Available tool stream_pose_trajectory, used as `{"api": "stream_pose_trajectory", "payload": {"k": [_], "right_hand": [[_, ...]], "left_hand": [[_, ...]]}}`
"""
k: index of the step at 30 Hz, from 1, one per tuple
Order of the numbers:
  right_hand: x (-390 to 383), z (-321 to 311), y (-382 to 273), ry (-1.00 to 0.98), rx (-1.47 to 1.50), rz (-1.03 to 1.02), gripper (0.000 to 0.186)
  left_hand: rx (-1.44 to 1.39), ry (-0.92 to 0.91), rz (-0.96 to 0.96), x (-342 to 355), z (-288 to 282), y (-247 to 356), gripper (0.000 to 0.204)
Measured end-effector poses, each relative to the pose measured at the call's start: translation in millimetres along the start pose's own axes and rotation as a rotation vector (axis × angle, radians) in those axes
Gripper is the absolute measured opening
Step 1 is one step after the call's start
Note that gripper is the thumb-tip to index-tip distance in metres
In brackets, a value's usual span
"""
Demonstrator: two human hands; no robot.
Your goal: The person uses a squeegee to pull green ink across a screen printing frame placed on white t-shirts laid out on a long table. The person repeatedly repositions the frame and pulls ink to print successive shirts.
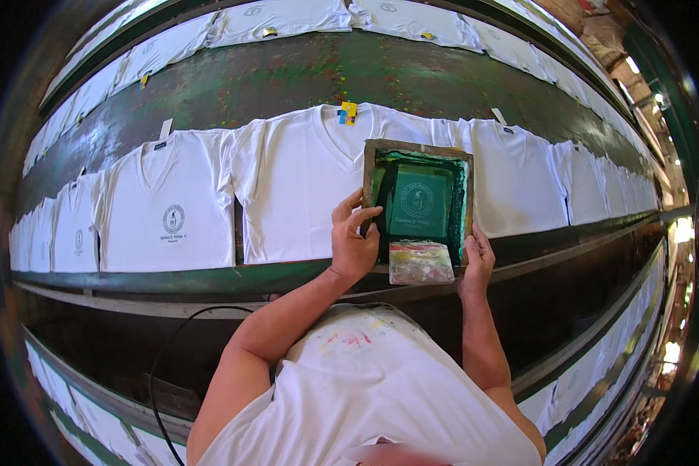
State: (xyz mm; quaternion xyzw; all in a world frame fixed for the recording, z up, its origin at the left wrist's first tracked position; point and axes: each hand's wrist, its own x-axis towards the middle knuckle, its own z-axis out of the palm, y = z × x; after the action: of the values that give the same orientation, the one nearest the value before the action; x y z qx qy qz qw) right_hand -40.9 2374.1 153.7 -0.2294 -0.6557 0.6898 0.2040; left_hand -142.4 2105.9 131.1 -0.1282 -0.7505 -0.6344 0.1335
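A screen printing frame [468, 186] with a wooden rim and green mesh is over the right side of a white V-neck T-shirt [291, 186]. A round emblem shows in the mesh. My left hand [354, 242] grips the frame's left edge, its fingers bent at the rim. On the opposite edge, low down, my right hand [478, 260] is closed on the wood. A paint-smeared squeegee [420, 264] leans at the frame's near end, between my hands. Whether the frame touches the cloth I cannot tell.
White T-shirts lie in a row along the long green table [287, 78]; the shirt to the left [167, 202] bears a dark round print. More shirts line the far edge. A black cable [157, 373] hangs at lower left. Another shirt-covered table [590, 373] is at lower right.
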Motion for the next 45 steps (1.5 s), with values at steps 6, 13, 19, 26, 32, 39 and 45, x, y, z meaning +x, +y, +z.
{"api": "stream_pose_trajectory", "payload": {"k": [6, 13, 19, 26, 32, 39, 45], "right_hand": [[25, -5, 18, -0.111, -0.130, -0.102, 0.054], [43, 1, 30, -0.222, -0.287, -0.172, 0.050], [54, -1, 42, -0.271, -0.330, -0.183, 0.049], [55, -5, 43, -0.267, -0.403, -0.129, 0.042], [59, -8, 45, -0.297, -0.532, -0.308, 0.043], [58, -9, 43, -0.306, -0.516, -0.225, 0.043], [58, -6, 41, -0.301, -0.507, -0.277, 0.042]], "left_hand": [[0.048, 0.056, -0.034, -8, 10, -10, 0.040], [0.024, 0.100, -0.112, -11, 7, -21, 0.035], [-0.068, 0.115, -0.189, -12, 7, -27, 0.030], [-0.154, 0.094, -0.258, -12, 3, -33, 0.029], [-0.193, 0.111, -0.266, -14, 1, -35, 0.024], [-0.131, 0.116, -0.271, -18, 0, -37, 0.022], [-0.177, 0.114, -0.295, -17, 0, -39, 0.020]]}}
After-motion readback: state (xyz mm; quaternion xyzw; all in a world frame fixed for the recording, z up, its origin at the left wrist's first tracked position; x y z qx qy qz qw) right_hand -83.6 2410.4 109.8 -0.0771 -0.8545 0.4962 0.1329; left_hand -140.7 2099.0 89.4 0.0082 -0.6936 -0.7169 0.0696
